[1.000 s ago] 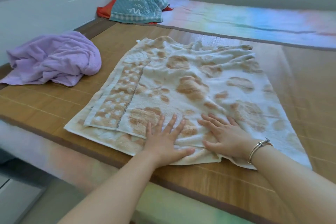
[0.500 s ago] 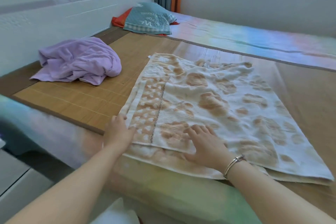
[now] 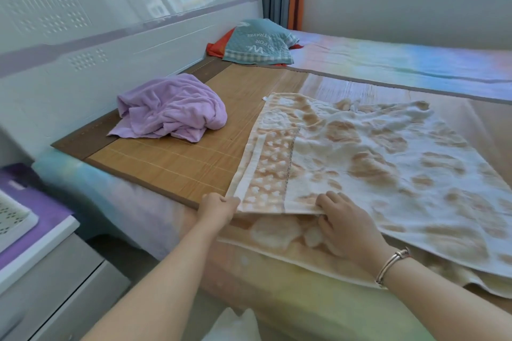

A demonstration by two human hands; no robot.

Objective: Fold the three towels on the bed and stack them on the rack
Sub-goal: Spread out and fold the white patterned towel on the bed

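- A bed (image 3: 388, 63) by a window is being used as the work surface, with a bamboo mat (image 3: 177, 158) laid over it and a white headboard (image 3: 83, 36) at nine o'clock.
- The cream-and-tan patterned towel (image 3: 388, 163), already doubled, is being held at the mat's near edge, at about three o'clock of centre.
- Its near-left corner is being pinched by the left hand (image 3: 219, 206), fingers curled round the edge.
- The upper layer's edge is being gripped by the right hand (image 3: 346, 227), thumb underneath.
- Both corners should be lifted level and carried towards three o'clock, so that edges are matched.
- The crumpled lilac towel (image 3: 171, 108) is lying at ten o'clock, unfolded; a teal pillow (image 3: 257, 43) is resting at twelve.
- No rack can be made out with certainty.
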